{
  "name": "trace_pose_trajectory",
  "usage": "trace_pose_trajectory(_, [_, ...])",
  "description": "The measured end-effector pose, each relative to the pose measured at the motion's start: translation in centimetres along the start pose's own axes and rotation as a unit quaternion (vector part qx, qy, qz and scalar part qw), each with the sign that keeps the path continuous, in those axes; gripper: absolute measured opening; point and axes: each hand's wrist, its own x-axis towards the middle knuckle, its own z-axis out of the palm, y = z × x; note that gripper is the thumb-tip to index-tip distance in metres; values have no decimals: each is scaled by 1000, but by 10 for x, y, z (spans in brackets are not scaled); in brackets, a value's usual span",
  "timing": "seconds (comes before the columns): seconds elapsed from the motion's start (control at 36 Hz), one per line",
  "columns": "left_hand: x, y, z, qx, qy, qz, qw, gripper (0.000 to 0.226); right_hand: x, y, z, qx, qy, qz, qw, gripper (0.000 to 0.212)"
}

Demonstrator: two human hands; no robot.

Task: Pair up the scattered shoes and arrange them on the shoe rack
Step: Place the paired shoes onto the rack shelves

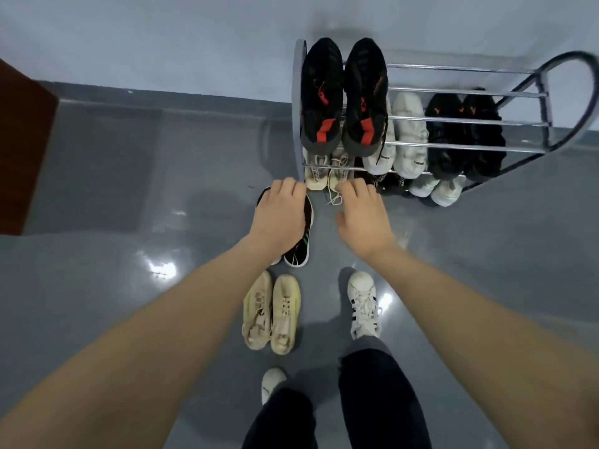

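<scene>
My left hand (281, 218) grips the black knit sneaker (299, 244) for racking; my right hand (364, 215), loosely open and holding nothing, reaches toward the chrome tube shoe rack (466, 119).

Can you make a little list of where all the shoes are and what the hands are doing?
top shelf: black and red pair
middle shelf: pale pair, black pair
bottom shelf: beige pair, dark shoes, pale green pair
floor: cream pair
left hand: holds black shoe with white sole
right hand: holds nothing, near the beige pair's laces
shoe rack: metal bars
</scene>
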Motion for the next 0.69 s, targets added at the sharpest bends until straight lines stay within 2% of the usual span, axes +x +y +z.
trace_pose_trajectory(0.14, [-61,-18,4,-4,-33,18,999,37,-51,-35,17,7,-33,14,999,36])
trace_pose_trajectory(0.28, [-113,-31,19,-41,-61,-12,997,40,-89,-58,47,36,-45,19,998,36])
trace_pose_trajectory(0.42, [-146,-48,52,-55,-95,-39,993,37,-112,-69,84,65,-61,20,996,37])
trace_pose_trajectory(0.58, [-178,-67,105,-49,-123,-67,989,34,-135,-64,142,49,-102,16,993,37])
trace_pose_trajectory(0.69, [-188,-77,145,-39,-139,-72,987,38,-141,-59,186,61,-129,10,990,33])
